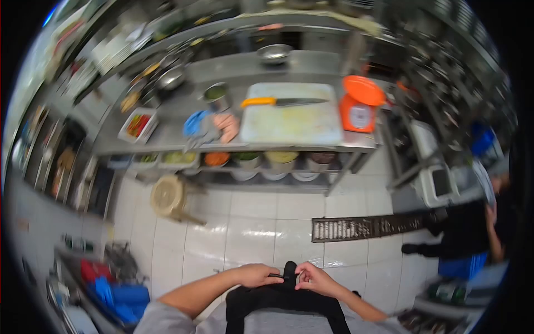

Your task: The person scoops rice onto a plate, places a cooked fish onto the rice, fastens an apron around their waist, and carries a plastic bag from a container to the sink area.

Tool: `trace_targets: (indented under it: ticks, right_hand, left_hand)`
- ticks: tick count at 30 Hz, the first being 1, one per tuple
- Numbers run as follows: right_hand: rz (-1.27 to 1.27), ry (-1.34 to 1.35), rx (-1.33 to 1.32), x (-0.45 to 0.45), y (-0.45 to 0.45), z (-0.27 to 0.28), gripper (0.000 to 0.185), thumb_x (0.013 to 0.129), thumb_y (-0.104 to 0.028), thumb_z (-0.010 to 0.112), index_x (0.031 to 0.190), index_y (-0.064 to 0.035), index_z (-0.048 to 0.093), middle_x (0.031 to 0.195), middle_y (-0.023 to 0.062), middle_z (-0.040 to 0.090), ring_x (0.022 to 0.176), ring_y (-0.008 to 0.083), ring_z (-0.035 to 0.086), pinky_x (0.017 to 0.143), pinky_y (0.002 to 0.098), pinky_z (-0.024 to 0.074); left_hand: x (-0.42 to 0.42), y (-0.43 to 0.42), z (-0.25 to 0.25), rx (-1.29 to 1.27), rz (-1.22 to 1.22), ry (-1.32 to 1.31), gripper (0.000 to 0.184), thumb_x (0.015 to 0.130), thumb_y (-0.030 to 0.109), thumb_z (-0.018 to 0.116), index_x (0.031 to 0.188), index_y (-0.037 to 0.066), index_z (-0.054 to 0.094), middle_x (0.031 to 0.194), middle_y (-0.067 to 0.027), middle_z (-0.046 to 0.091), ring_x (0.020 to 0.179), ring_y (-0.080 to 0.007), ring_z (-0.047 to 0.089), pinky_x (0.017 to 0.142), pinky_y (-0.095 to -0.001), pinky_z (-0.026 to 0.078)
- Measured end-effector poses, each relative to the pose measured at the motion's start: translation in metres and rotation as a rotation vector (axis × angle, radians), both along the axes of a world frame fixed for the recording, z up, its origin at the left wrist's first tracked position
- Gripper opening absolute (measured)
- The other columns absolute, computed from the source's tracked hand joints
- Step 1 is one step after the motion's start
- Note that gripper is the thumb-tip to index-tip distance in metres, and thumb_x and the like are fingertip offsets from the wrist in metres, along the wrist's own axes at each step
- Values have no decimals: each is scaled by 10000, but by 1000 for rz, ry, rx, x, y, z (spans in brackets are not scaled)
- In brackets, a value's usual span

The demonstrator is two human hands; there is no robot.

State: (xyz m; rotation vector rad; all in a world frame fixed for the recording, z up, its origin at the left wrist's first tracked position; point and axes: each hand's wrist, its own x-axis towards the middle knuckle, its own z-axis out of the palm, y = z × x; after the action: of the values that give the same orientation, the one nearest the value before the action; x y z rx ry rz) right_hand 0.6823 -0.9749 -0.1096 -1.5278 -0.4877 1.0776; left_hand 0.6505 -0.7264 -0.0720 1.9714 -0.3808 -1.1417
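Observation:
My left hand (258, 275) is closed in front of my waist, with a thin dark item (275, 275) at its fingertips that I cannot make out. Close by on the right, the fingers of my right hand (317, 280) are pinched together; whatever they hold is too small to name. Both hands are just above the black apron (283, 300), worn over a grey shirt (256, 323). Between them a dark rounded shape, perhaps a shoe tip (290, 267), shows against the floor.
Ahead, a steel worktable (183, 117) bears a cutting board (289, 125) with a yellow-handled knife (283, 102), an orange scale (359, 106) and cloths (211, 127). A stool (169, 196) stands left, a floor grate (367, 227) lies right, and another person (473, 228) is at far right.

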Motion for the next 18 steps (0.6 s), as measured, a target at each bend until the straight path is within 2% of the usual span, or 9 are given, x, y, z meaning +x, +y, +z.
trace_targets:
  ticks: [1,2,3,5,10,12,13,15,18]
  right_hand:
    - [-94,-14,-7,8,4,9,242,905,-285,588,943,-63,499,772,32,566,691,133,548,620,288,445]
    - [82,-233,-46,11,9,17,302,895,-345,584,926,-57,498,746,61,570,686,197,563,619,329,447]
    - [253,-435,-108,10,12,22,364,886,-405,581,908,-52,497,719,89,574,680,261,578,617,370,449]
    - [351,-468,-121,10,16,29,441,875,-480,553,903,-43,501,785,142,595,737,352,577,649,412,445]
    - [273,-394,-37,-25,15,65,433,899,-443,520,846,-16,569,740,161,609,732,349,596,663,430,454]
    - [227,-662,-179,-47,9,82,438,939,-407,449,759,-14,520,753,156,594,747,367,564,644,438,435]
    - [177,-658,-199,-62,5,84,438,939,-407,449,759,-14,520,753,156,594,747,367,564,644,438,435]
    - [29,-728,-242,-99,-4,84,402,941,-380,437,814,-26,580,769,178,611,744,396,563,638,460,433]
    - [-153,-722,-293,-151,-8,80,414,947,-385,431,771,-32,559,716,163,580,717,382,555,628,457,431]
  left_hand:
    - [4,1,3,43,-43,-28,382,949,449,440,998,88,558,771,-189,590,733,-345,578,680,-406,449]
    - [3,4,3,-20,-37,-105,357,949,432,451,981,93,560,741,-165,586,692,-327,575,644,-392,448]
    - [6,4,13,-36,-164,-100,357,949,432,451,981,93,560,741,-165,586,692,-327,575,644,-392,448]
    - [10,5,36,68,-154,-68,346,934,436,475,1028,117,567,779,-181,613,750,-366,596,683,-417,460]
    - [6,13,39,-58,-371,-118,249,926,345,533,1016,115,560,690,-136,576,638,-272,561,624,-350,441]
    - [4,15,30,-101,-448,-74,250,931,339,526,1013,105,557,704,-133,578,646,-259,557,633,-344,440]
    - [3,14,26,-138,-473,-28,251,937,333,518,1009,96,554,717,-131,580,653,-246,554,642,-338,440]
    - [-2,7,27,-180,-559,12,269,947,327,500,1030,74,539,762,-134,587,684,-242,552,673,-330,444]
    - [-10,-6,29,-261,-628,102,282,955,323,482,1058,65,526,809,-153,603,734,-281,582,701,-347,455]
